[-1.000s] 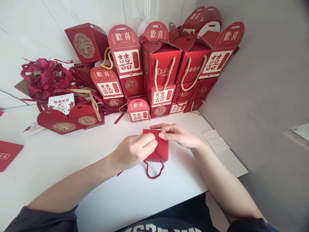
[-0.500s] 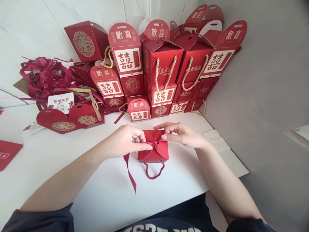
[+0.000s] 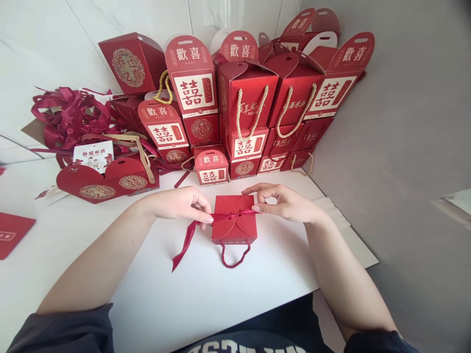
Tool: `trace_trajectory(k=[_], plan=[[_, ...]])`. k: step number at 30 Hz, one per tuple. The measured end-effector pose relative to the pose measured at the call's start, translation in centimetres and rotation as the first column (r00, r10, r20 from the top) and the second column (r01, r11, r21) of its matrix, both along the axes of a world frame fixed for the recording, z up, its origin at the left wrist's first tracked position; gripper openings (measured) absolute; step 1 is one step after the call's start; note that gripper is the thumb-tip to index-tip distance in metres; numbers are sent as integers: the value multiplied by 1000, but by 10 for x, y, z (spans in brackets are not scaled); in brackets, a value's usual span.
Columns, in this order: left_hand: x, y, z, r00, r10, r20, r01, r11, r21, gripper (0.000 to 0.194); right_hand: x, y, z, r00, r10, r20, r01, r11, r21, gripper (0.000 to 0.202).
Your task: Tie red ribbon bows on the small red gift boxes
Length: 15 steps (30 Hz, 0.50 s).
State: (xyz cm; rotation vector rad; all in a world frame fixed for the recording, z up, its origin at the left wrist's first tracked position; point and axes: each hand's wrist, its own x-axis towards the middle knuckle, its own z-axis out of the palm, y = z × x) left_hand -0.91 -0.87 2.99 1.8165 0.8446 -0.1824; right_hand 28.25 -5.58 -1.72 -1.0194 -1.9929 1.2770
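While the white worktop (image 3: 158, 294) spreads beneath everything, a stack of red gift boxes (image 3: 250, 93) stands at its back, and a tangled heap of ribbons (image 3: 69, 117) lies to the left of the stack. In front of the stack, between the two hands, a small red box (image 3: 223, 230) rests with its curved flaps folded over the top. The left hand (image 3: 184, 203), just beside the box, has its grip pinched on a dark red ribbon (image 3: 186, 245); the right hand (image 3: 285, 203) pinches the same ribbon at the opposite edge, index finger stretched out. Drawn across the flaps, the ribbon meets two little holes. A twisted cord handle (image 3: 231, 266) droops toward the person.
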Motion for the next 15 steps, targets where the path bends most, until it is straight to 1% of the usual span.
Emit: trace_trajectory(k=[1,3,5,7,10,13,15], plan=[[-3,3,-1,1000,-28,11,28,999,-34,14,1,0,0,1000,14,2,-14,1000,-9,30],[-8,8,-2,997,-79,20,81,991,-104,17,4,1,1,1000,30,9,-29,999,-18,31],[-10,11,-4,992,-122,24,124,981,-147,19,5,2,2,1000,17,25,-16,1000,-7,32],[-10,13,-5,990,-132,39,137,977,-164,19,6,3,1,999,-10,45,9,1000,10,31],[-7,12,-5,996,-63,69,74,985,-159,19,6,4,-1,997,-38,62,37,999,20,31],[-2,9,-4,997,0,79,9,994,-111,13,6,4,-3,998,-35,60,34,999,19,32],[1,6,-3,997,15,75,-10,998,-68,18,5,4,-3,998,-29,60,28,999,19,33]])
